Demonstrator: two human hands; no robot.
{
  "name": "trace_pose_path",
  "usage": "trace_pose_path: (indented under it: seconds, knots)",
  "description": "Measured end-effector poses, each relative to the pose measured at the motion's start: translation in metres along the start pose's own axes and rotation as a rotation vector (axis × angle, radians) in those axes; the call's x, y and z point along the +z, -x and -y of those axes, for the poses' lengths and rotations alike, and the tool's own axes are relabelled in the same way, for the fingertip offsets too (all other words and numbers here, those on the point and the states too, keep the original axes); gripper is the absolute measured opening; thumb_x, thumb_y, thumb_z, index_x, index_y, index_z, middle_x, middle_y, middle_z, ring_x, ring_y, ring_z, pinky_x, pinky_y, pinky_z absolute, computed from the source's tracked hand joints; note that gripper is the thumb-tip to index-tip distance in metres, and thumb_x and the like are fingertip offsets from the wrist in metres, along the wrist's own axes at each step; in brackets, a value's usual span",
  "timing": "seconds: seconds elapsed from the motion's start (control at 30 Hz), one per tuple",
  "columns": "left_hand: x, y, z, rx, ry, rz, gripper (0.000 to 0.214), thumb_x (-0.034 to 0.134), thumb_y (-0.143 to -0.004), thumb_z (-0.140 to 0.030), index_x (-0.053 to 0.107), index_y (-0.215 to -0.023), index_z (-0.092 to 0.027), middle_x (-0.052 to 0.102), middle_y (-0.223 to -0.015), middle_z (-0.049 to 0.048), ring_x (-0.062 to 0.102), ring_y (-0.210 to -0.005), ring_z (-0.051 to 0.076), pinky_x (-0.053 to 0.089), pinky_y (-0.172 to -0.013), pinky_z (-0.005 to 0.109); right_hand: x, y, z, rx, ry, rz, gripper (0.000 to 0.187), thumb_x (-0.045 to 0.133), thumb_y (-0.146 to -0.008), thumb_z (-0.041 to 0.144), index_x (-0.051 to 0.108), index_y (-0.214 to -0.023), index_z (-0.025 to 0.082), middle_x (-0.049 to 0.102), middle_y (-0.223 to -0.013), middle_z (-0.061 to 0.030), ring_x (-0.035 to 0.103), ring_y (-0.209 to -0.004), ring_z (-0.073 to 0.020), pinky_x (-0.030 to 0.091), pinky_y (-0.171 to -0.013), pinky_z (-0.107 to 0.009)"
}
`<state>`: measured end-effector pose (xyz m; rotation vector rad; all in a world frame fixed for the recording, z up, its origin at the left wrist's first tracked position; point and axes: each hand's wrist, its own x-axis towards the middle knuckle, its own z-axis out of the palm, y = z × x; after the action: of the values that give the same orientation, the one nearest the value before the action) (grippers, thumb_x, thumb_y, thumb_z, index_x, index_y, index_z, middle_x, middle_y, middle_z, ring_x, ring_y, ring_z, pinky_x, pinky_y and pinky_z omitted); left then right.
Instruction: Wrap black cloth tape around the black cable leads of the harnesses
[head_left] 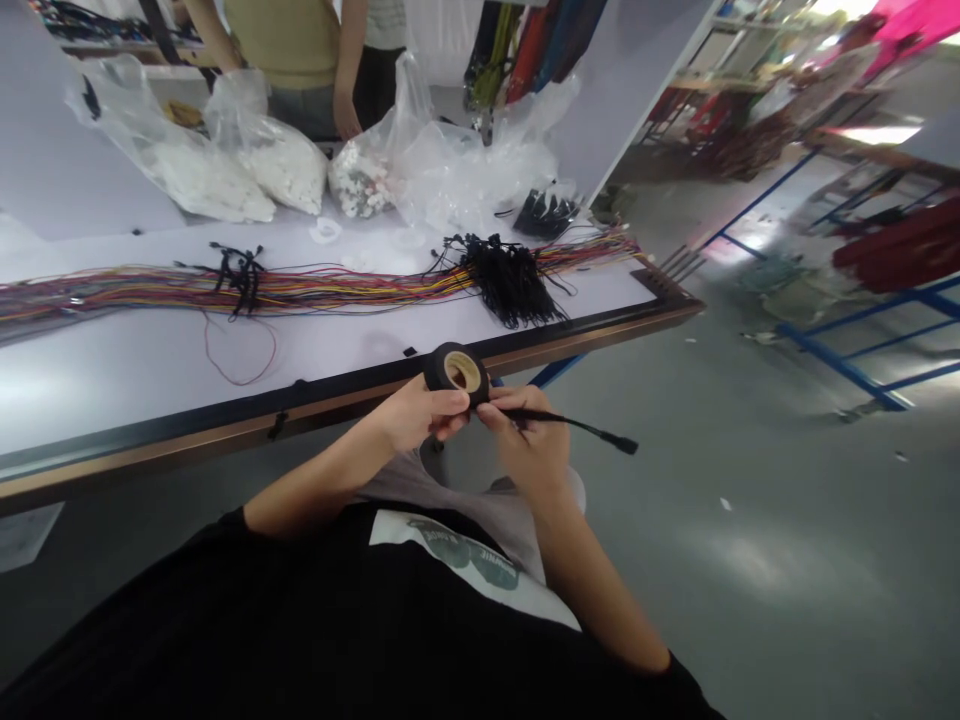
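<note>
My left hand [420, 415] is closed around a roll of black tape [457, 372] with a tan cardboard core, held just below the edge of the white table [150, 370]. My right hand [525, 440] pinches a thin black cable [577, 425] close to the roll. The cable sticks out to the right and ends in a small black connector [625, 446]. Both hands hover over my lap, touching each other at the fingertips.
A long bundle of coloured wires [315, 288] lies across the table, with black cable clusters [514, 280] on it. Plastic bags of white parts [247, 170] sit at the back. Two people stand behind the table [300, 50]. Blue metal frames [847, 340] stand on the grey floor at right.
</note>
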<state>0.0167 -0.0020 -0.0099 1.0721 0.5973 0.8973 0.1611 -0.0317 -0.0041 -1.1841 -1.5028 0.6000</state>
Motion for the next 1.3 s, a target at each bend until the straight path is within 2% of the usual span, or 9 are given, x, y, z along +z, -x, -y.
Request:
trace_pose_path:
  seconds: [0.17, 0.3, 0.47, 0.57, 0.67, 0.8, 0.97, 1.13, 1.3]
  knots:
    - [-0.003, 0.015, -0.002, 0.131, -0.128, 0.035, 0.058, 0.079, -0.051, -0.044, 0.054, -0.096, -0.018, 0.054, -0.087, 0.0033, 0.052, -0.074, 0.013, 0.041, -0.060, 0.023, 0.001, -0.006, -0.007, 0.285, -0.184, -0.099, 0.023, 0.063, -0.074, 0.040, 0.054, -0.065, 0.022, 0.059, -0.050, 0.0052, 0.055, -0.046, -0.0128, 0.045, -0.052, -0.028]
    - [-0.012, 0.016, -0.011, 0.169, -0.391, 0.246, 0.065, 0.083, -0.042, -0.040, 0.055, -0.097, -0.019, 0.050, -0.097, 0.0030, 0.048, -0.073, 0.011, 0.042, -0.063, 0.025, -0.008, -0.011, -0.003, 0.169, -0.073, -0.042, 0.017, 0.067, -0.069, 0.033, 0.056, -0.062, 0.021, 0.064, -0.063, 0.0025, 0.062, -0.063, -0.0150, 0.046, -0.064, -0.031]
    - [0.000, 0.002, -0.008, 0.229, -0.680, -0.178, 0.010, 0.059, -0.073, -0.022, 0.051, -0.072, -0.017, 0.050, -0.069, -0.0028, 0.047, -0.064, 0.009, 0.041, -0.062, 0.023, -0.010, -0.011, 0.008, -0.052, 0.053, 0.016, 0.017, 0.066, -0.070, 0.031, 0.057, -0.060, 0.022, 0.061, -0.068, 0.0012, 0.059, -0.068, -0.0152, 0.046, -0.066, -0.031]
    - [0.009, 0.001, -0.002, 0.331, -0.786, -0.253, 0.009, 0.054, -0.073, -0.012, 0.052, -0.066, -0.017, 0.055, -0.068, -0.0015, 0.053, -0.070, 0.011, 0.044, -0.069, 0.024, -0.006, -0.007, 0.009, 0.007, 0.111, 0.055, 0.011, 0.059, -0.075, 0.031, 0.057, -0.069, 0.022, 0.059, -0.066, 0.0019, 0.057, -0.064, -0.0139, 0.045, -0.059, -0.028]
    - [0.011, 0.003, 0.000, 0.323, -0.600, -0.295, 0.004, 0.056, -0.074, -0.017, 0.053, -0.077, -0.017, 0.058, -0.073, -0.0004, 0.056, -0.068, 0.011, 0.047, -0.066, 0.025, -0.004, -0.005, 0.006, -0.002, 0.160, -0.001, 0.012, 0.057, -0.078, 0.032, 0.055, -0.071, 0.022, 0.060, -0.068, 0.0015, 0.057, -0.063, -0.0138, 0.045, -0.058, -0.028]
    - [0.005, -0.001, -0.005, 0.074, -0.144, -0.177, 0.042, 0.068, -0.066, -0.040, 0.048, -0.094, -0.016, 0.055, -0.069, -0.0018, 0.053, -0.052, 0.009, 0.042, -0.046, 0.020, -0.003, -0.004, 0.005, -0.123, 0.192, -0.046, 0.016, 0.058, -0.079, 0.033, 0.054, -0.067, 0.023, 0.065, -0.074, -0.0001, 0.060, -0.068, -0.0150, 0.047, -0.063, -0.030]
    - [-0.001, -0.010, -0.005, -0.117, 0.040, -0.065, 0.048, 0.066, -0.061, -0.057, 0.053, -0.075, -0.013, 0.051, -0.057, -0.0012, 0.049, -0.048, 0.008, 0.033, -0.041, 0.018, 0.000, -0.001, 0.007, -0.078, 0.132, 0.011, 0.017, 0.059, -0.078, 0.032, 0.056, -0.064, 0.023, 0.068, -0.075, -0.0004, 0.064, -0.071, -0.0161, 0.050, -0.066, -0.032]
    - [-0.003, 0.001, -0.002, 0.079, -0.082, -0.194, 0.045, 0.063, -0.065, -0.057, 0.055, -0.077, -0.014, 0.057, -0.071, 0.0035, 0.054, -0.065, 0.012, 0.044, -0.058, 0.025, 0.002, 0.000, -0.002, 0.213, -0.097, -0.095, 0.021, 0.065, -0.071, 0.036, 0.053, -0.062, 0.021, 0.067, -0.069, 0.0003, 0.064, -0.063, -0.0157, 0.051, -0.061, -0.032]
    - [-0.007, 0.021, -0.002, 0.348, -0.621, 0.022, 0.076, 0.082, -0.041, -0.050, 0.055, -0.103, -0.017, 0.053, -0.110, 0.0114, 0.051, -0.105, 0.026, 0.045, -0.088, 0.039, -0.003, -0.006, -0.010, 0.285, -0.150, -0.176, 0.022, 0.066, -0.069, 0.034, 0.052, -0.060, 0.020, 0.062, -0.058, 0.0040, 0.060, -0.056, -0.0129, 0.048, -0.061, -0.029]
